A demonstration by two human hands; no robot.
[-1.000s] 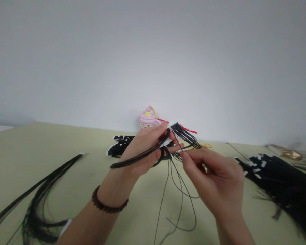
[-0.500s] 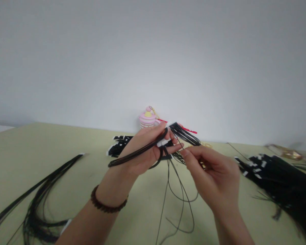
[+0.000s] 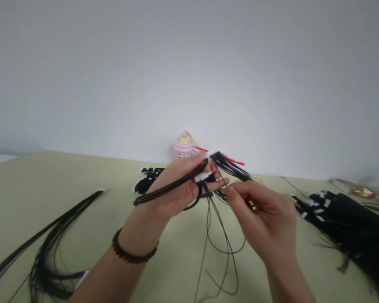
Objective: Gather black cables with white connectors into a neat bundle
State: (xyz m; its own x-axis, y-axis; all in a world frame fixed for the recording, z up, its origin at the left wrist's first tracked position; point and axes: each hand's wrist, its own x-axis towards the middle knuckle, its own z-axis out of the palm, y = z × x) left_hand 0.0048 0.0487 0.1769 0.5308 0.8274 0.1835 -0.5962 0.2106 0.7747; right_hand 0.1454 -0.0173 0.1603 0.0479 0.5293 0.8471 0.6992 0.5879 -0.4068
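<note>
My left hand (image 3: 180, 185) is closed around a bundle of black wires (image 3: 170, 187) that bends back over the wrist. A white connector (image 3: 212, 155) with more black wires sticks out past the thumb. Another white connector (image 3: 203, 176) sits by the fingers, and loose thin wires hang below it over the table. My right hand (image 3: 262, 214) pinches a single thin black wire (image 3: 221, 173) between thumb and forefinger, just right of the left fingertips. The wire runs up toward the upper connector; its far end is too small to make out.
Black wires with white ends (image 3: 341, 219) are piled at the right. More wire bundles (image 3: 55, 240) lie at the left, and others (image 3: 148, 179) behind my left hand. A pink cup-shaped trinket (image 3: 182, 147) and a red strip (image 3: 235, 160) are near the wall (image 3: 189, 75).
Both hands keep nearly the same place and grip. The loose wires hanging below have swung slightly.
</note>
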